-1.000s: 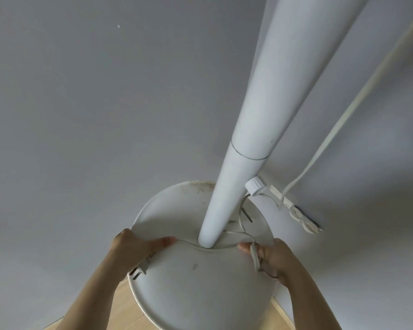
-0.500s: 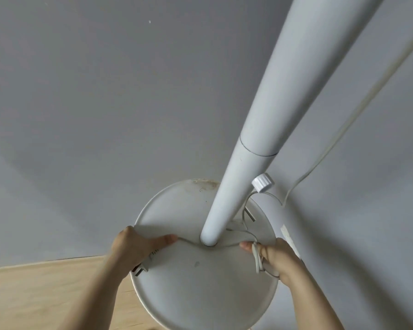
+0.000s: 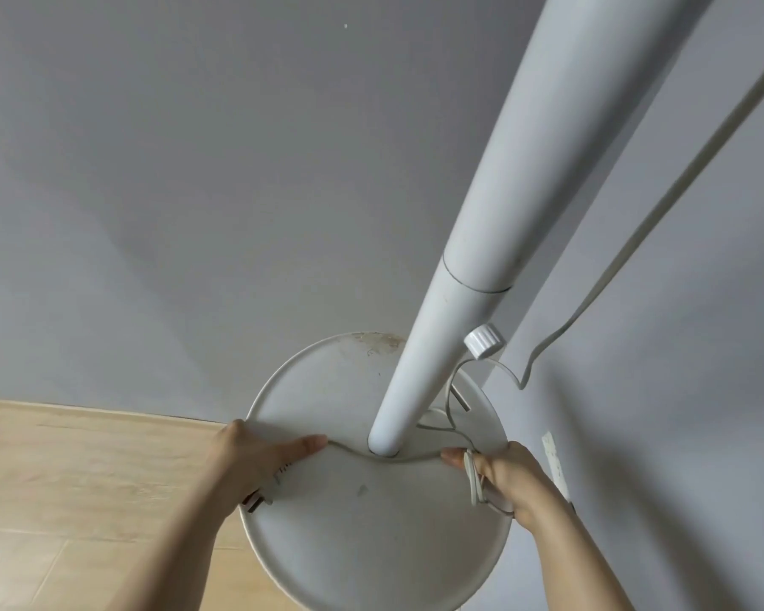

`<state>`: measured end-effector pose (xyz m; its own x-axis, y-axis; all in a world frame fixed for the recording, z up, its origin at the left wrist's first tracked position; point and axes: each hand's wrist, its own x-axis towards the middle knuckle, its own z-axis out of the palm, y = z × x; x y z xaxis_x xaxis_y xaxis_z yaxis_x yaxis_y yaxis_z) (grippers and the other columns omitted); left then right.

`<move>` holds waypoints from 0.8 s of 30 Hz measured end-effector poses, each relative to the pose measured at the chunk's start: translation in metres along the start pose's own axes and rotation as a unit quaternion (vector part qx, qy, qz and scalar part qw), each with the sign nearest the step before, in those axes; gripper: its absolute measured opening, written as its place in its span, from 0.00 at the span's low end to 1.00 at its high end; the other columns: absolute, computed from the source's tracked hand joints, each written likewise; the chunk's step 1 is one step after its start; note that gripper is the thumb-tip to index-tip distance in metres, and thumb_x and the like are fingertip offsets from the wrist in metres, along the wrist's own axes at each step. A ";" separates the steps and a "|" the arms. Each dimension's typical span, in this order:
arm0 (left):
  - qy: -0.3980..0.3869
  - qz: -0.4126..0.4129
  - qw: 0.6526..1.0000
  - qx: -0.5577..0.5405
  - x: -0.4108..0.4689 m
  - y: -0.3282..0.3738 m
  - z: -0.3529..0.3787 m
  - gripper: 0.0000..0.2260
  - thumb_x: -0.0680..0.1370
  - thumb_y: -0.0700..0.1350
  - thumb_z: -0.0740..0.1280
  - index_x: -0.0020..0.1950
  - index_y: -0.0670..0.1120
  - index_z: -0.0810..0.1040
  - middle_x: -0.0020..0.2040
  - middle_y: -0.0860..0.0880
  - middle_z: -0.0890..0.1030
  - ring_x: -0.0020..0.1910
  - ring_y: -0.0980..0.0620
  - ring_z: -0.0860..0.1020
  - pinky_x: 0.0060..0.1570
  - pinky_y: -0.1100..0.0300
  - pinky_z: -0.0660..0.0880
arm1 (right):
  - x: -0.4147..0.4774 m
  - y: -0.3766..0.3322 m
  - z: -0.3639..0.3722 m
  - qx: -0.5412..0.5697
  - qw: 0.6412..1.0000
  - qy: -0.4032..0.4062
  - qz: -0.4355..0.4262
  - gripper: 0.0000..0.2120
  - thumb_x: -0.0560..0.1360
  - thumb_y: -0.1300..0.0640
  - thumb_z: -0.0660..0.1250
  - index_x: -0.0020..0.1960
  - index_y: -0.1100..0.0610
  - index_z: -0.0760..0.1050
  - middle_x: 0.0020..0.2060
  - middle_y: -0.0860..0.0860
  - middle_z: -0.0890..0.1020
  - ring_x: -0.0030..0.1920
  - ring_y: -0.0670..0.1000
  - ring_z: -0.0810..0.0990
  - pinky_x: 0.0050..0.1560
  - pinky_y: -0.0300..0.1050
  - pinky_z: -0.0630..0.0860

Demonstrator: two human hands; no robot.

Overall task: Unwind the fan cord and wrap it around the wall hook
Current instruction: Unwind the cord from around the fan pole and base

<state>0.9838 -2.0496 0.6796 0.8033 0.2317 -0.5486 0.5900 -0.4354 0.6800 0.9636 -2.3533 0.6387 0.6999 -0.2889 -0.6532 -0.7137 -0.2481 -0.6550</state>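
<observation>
A white standing fan's pole [image 3: 481, 275] rises from its round base [image 3: 371, 535]. The thin white fan cord [image 3: 362, 454] lies on the base, curving around the front of the pole's foot between my hands. My left hand [image 3: 256, 460] grips the cord's plug end, with the plug [image 3: 256, 500] poking out under my palm. My right hand [image 3: 503, 478] holds a few gathered loops of the cord. More cord coils behind the pole near a white knob [image 3: 484, 340]. No wall hook is in view.
A grey wall [image 3: 195, 191] stands right behind the fan. A flat white cable [image 3: 636, 240] runs down the wall on the right. A small white strip [image 3: 555, 465] sits on the wall beside my right hand. Light wooden floor [image 3: 62, 478] lies to the left.
My view has swung left, bringing the wooden floor in and taking a white fitting on the wall cable out of sight. Both hands keep their hold on the cord at the pole's foot.
</observation>
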 end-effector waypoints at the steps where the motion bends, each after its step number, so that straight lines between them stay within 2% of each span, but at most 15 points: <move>1: 0.000 -0.003 1.000 -0.003 0.001 -0.002 0.000 0.36 0.45 0.61 0.82 0.44 0.40 0.82 0.41 0.42 0.84 0.40 0.44 0.82 0.44 0.49 0.81 | 0.001 0.000 0.001 0.000 1.000 -0.002 -0.003 0.31 0.54 0.46 0.82 0.49 0.62 0.80 0.43 0.56 0.85 0.43 0.55 0.83 0.37 0.42 0.75; 3: 0.001 -0.005 1.000 -0.007 0.004 -0.005 0.000 0.41 0.40 0.65 0.79 0.45 0.42 0.82 0.43 0.44 0.84 0.42 0.45 0.82 0.45 0.49 0.82 | 0.005 0.000 0.002 -0.001 1.000 0.000 -0.006 0.30 0.55 0.47 0.82 0.50 0.62 0.80 0.43 0.56 0.85 0.43 0.55 0.83 0.36 0.41 0.75; 7: 0.005 0.004 1.000 -0.010 0.018 -0.009 0.006 0.42 0.39 0.67 0.77 0.45 0.43 0.82 0.43 0.44 0.84 0.42 0.46 0.82 0.44 0.49 0.82 | 0.018 0.000 0.005 -0.005 1.000 0.001 -0.011 0.28 0.57 0.48 0.82 0.49 0.63 0.81 0.38 0.54 0.83 0.37 0.53 0.81 0.33 0.40 0.72; 11: 0.012 -0.001 1.000 -0.011 0.031 -0.012 0.018 0.41 0.40 0.66 0.77 0.44 0.42 0.82 0.42 0.44 0.84 0.40 0.46 0.82 0.43 0.50 0.82 | 0.039 0.005 0.010 0.004 1.000 0.005 -0.010 0.35 0.52 0.44 0.82 0.52 0.62 0.80 0.45 0.56 0.85 0.44 0.55 0.83 0.38 0.43 0.76; 14: 0.026 -0.003 1.000 -0.012 0.038 -0.015 0.028 0.40 0.41 0.67 0.77 0.45 0.44 0.82 0.43 0.46 0.83 0.42 0.46 0.82 0.44 0.49 0.82 | 0.050 0.005 0.008 0.001 1.000 0.000 -0.008 0.35 0.50 0.44 0.82 0.52 0.60 0.80 0.44 0.56 0.85 0.44 0.56 0.84 0.40 0.44 0.79; 17: 0.039 -0.012 0.999 -0.026 0.040 -0.020 0.040 0.37 0.42 0.66 0.77 0.41 0.42 0.82 0.40 0.45 0.84 0.40 0.46 0.82 0.43 0.49 0.82 | 0.058 0.007 0.004 -0.009 1.000 -0.021 -0.020 0.28 0.55 0.46 0.82 0.49 0.60 0.82 0.39 0.54 0.85 0.40 0.53 0.82 0.36 0.42 0.75; 20: 0.041 -0.025 0.998 -0.029 0.046 -0.025 0.054 0.35 0.43 0.64 0.78 0.40 0.42 0.82 0.40 0.45 0.83 0.39 0.46 0.82 0.40 0.51 0.81 | 0.071 0.013 0.000 -0.011 0.999 -0.035 -0.020 0.20 0.56 0.48 0.82 0.44 0.57 0.84 0.40 0.54 0.86 0.43 0.54 0.83 0.41 0.44 0.76; 22: 0.036 -0.033 0.998 -0.030 0.052 -0.031 0.065 0.31 0.46 0.63 0.80 0.39 0.43 0.82 0.40 0.45 0.83 0.39 0.46 0.82 0.41 0.51 0.82 | 0.081 0.022 0.000 -0.015 0.999 -0.031 -0.020 0.08 0.59 0.51 0.81 0.34 0.52 0.85 0.40 0.53 0.86 0.46 0.55 0.83 0.44 0.44 0.77; 24: 0.033 -0.037 0.998 -0.028 0.058 -0.039 0.077 0.27 0.51 0.59 0.82 0.39 0.43 0.82 0.40 0.45 0.82 0.39 0.46 0.82 0.42 0.49 0.82 | 0.095 0.034 0.001 -0.013 0.999 -0.035 -0.030 0.05 0.63 0.54 0.79 0.30 0.50 0.84 0.40 0.51 0.87 0.47 0.55 0.82 0.44 0.44 0.76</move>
<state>1.0017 -2.0866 0.5835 0.7601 0.3197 -0.5657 0.6498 -0.3659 0.6663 1.0056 -2.3886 0.5542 0.7403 -0.2075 -0.6395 -0.6710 -0.2871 -0.6836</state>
